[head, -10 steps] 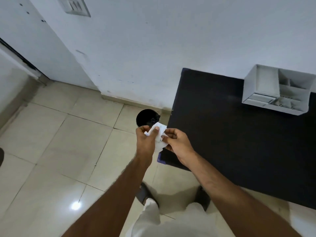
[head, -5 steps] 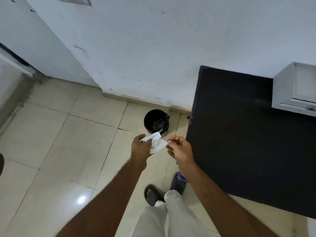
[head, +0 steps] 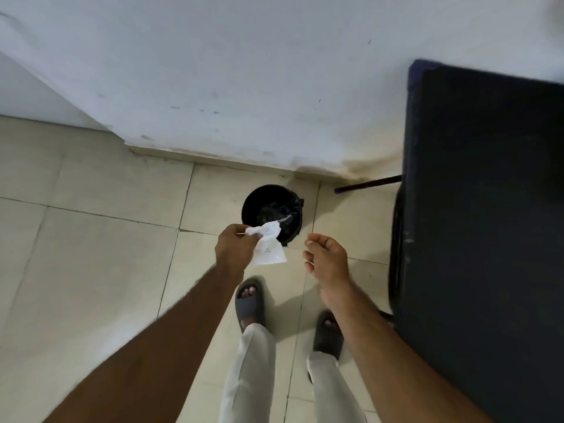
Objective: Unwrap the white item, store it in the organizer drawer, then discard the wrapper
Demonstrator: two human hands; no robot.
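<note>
My left hand (head: 233, 247) pinches a crumpled white wrapper (head: 267, 247), which hangs over the near rim of a small black bin (head: 271, 206) lined with a black bag on the floor. My right hand (head: 328, 259) floats to the right of the wrapper, fingers loosely curled and apart, holding nothing. The organizer and the white item are out of view.
The black table (head: 485, 209) fills the right side, its edge close to my right arm. A white wall (head: 244, 71) rises just behind the bin. Beige floor tiles (head: 91, 254) spread to the left. My feet in dark slippers (head: 250, 303) stand just short of the bin.
I have stepped closer to the bin and the view has tilted down. My right hand has let go of the wrapper and drawn right; the left hand alone holds it over the bin.
</note>
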